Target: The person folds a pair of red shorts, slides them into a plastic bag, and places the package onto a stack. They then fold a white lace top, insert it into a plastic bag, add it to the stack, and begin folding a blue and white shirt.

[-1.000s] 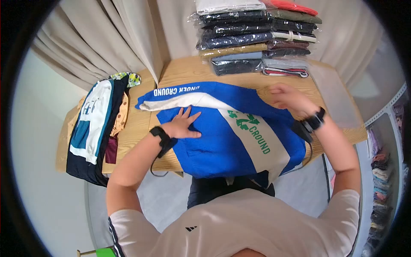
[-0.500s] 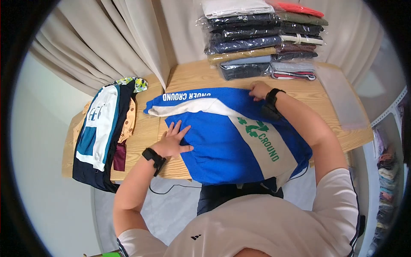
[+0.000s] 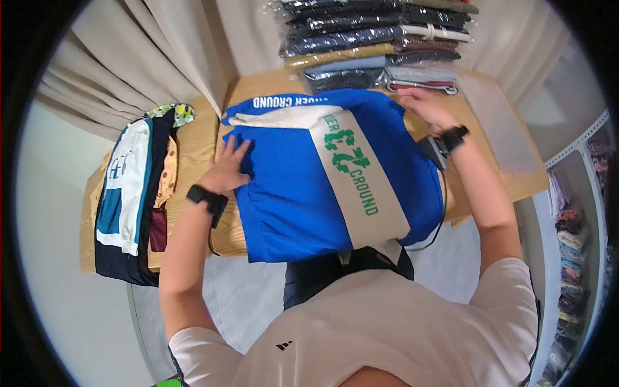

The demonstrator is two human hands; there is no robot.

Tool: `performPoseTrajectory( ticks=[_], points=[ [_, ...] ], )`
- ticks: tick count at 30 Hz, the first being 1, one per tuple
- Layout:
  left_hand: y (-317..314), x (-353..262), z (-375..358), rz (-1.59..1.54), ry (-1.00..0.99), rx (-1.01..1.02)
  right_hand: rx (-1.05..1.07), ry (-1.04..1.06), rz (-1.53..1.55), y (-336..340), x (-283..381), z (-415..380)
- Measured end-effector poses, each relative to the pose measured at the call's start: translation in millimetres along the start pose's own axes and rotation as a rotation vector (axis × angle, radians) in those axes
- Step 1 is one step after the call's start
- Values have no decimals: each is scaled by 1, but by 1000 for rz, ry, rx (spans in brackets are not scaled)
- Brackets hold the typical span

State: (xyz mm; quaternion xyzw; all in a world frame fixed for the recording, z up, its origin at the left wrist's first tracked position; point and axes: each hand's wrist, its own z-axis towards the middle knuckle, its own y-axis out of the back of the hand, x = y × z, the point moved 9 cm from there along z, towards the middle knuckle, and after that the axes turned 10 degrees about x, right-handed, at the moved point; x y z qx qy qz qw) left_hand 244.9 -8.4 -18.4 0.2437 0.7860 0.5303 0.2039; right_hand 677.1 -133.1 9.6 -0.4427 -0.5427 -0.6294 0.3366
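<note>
A blue garment (image 3: 296, 200) with a beige band and green "GROUND" lettering lies spread on the wooden table (image 3: 200, 148), its lower part hanging over the near edge. My left hand (image 3: 227, 169) rests flat on the garment's left edge, fingers spread. My right hand (image 3: 425, 108) lies on the garment's upper right corner, fingers extended, close to the stack of bagged clothes. Both wrists wear black bands.
A tall stack of folded clothes in clear bags (image 3: 374, 48) stands at the table's far side. A pile of loose garments (image 3: 132, 193) lies on the table's left end. Beige curtains (image 3: 135, 64) hang behind. Shelves with clothes (image 3: 570, 245) are at right.
The garment has been drawn toward the far edge and squared up. My right hand moved right along the top edge. My left hand shifted up to the garment's left side.
</note>
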Motion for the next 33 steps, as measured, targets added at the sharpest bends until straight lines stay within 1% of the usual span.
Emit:
performPoseTrajectory(
  ticks=[1,2,3,5,6,7,8,9,10,11,12,13,15,16,17,19,20,21,22,24,25,26,27,28,30,31,33],
  points=[
    [8,-4,-16,-45,-69,-129,17,52,32,-3,28,-37],
    [16,-12,-41,-71,-203,-300,3,74,71,-1,41,-70],
    [26,-26,-75,-135,-319,-413,-13,98,112,0,48,-101],
    [28,-34,-130,-312,-282,-499,-94,74,41,5,43,-163],
    [15,-26,-152,-377,-203,-521,-128,21,45,9,21,-191],
    [-5,-13,-165,-552,-127,-481,-162,-30,47,10,-4,-218],
    [-39,8,-175,-733,-28,-410,-207,-124,68,6,-25,-242],
    [-65,16,-186,-894,-13,-408,-249,-216,90,1,-45,-262],
    [-88,18,-195,-956,102,-346,-281,-252,139,-7,-63,-278],
    [-110,18,-200,-1011,148,-311,-311,-288,188,-16,-83,-291],
    [-128,15,-200,-1041,187,-256,-278,-293,239,-28,-102,-298],
    [-146,10,-201,-1070,230,-203,-262,-300,247,-39,-108,-297],
    [-174,-5,-195,-1276,254,-201,-276,-225,463,-64,-110,-292],
    [-182,-15,-189,-1382,211,-212,-174,-182,511,-79,-108,-286],
    [-187,-21,-182,-1487,163,-228,-158,-178,517,-87,-113,-284],
    [-199,-29,-169,-1844,-5,-195,0,-94,614,-111,-112,-274],
    [-199,-30,-167,-1938,-49,-225,15,-107,690,-118,-112,-273],
    [-195,-32,-165,-2030,-99,-255,29,-100,693,-121,-111,-272],
    [-190,-30,-166,-2027,-97,-270,52,-120,710,-125,-113,-271],
    [-177,-47,-165,-2241,-310,-141,78,-138,725,-130,-114,-272],
    [-177,-46,-166,-2241,-312,-146,97,-183,655,-132,-116,-274],
    [-183,-42,-166,-2165,-203,-130,112,-229,584,-133,-118,-276],
    [-189,-39,-166,-2085,-97,-114,111,-228,582,-134,-117,-276],
    [-188,-39,-166,-2086,-102,-112,121,-241,554,-137,-117,-275],
    [-187,-29,-165,-1667,114,-154,116,-254,516,-135,-113,-275],
    [-185,-31,-163,-1670,97,-145,112,-247,502,-132,-110,-274],
    [-174,-14,-169,-1509,143,-307,91,-236,481,-123,-107,-274]
  ],
)
